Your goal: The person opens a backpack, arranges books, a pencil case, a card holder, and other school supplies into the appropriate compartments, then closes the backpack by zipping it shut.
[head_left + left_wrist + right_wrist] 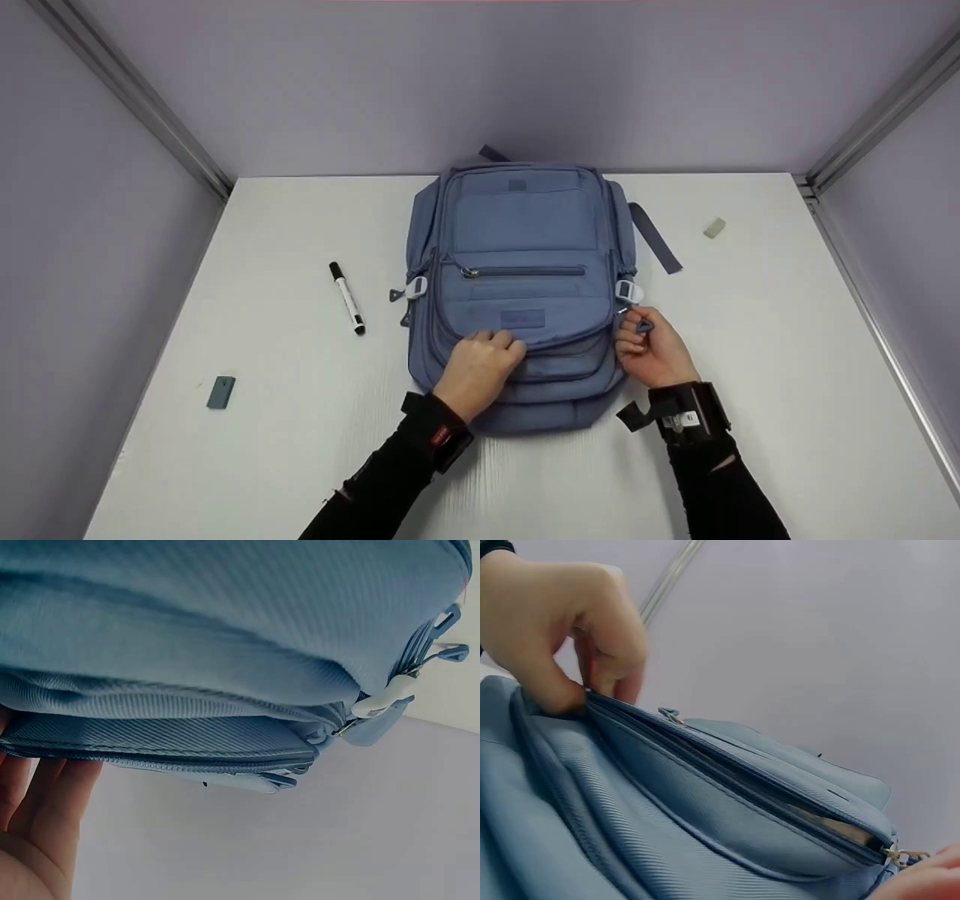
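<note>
A blue backpack [525, 232] lies flat in the middle of the white table [750, 337], its front facing up. My left hand [480, 364] pinches the near edge of its front pocket; the right wrist view shows the thumb and fingers of that left hand [555, 622] closed on the fabric by the zip track. My right hand [651, 346] is at the bag's right side and pinches a small zipper pull [643, 325]. The metal slider [896, 853] sits at the zip's end, with the pocket mouth slightly parted beside it. In the left wrist view, the bag's side [225, 630] fills the picture above my fingers [45, 817].
A black-and-white marker [346, 298] lies left of the bag. A small grey-blue block [220, 391] sits near the front left. A pale eraser [714, 227] lies at the back right. A loose strap [656, 238] trails off the bag's right side. Grey walls enclose the table.
</note>
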The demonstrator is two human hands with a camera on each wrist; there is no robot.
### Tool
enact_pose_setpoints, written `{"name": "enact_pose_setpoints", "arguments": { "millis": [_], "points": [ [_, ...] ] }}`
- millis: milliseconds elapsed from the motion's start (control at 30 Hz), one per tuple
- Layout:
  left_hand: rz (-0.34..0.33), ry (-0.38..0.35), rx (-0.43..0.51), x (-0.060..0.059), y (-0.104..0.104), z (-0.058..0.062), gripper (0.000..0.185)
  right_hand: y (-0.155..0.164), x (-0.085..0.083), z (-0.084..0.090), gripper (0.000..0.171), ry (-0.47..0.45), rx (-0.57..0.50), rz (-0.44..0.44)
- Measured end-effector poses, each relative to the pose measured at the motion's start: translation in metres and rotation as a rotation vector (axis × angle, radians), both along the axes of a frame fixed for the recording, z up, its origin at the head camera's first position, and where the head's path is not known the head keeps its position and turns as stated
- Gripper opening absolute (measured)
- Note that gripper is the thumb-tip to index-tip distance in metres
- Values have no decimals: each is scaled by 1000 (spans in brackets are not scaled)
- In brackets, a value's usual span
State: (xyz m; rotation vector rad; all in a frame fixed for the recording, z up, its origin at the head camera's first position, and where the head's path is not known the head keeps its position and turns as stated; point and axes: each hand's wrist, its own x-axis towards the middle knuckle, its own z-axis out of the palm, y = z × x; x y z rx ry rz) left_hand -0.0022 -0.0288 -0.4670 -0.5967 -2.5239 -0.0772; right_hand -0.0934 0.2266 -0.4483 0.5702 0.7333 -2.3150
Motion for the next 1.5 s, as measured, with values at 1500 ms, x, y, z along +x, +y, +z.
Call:
{"name": "enact_pose_setpoints", "arguments": {
  "millis": [1500],
  "points": [
    [666, -193, 539, -13, -135, -33, 33, 0, -31, 11, 29, 1405, 1501, 298]
  ]
}}
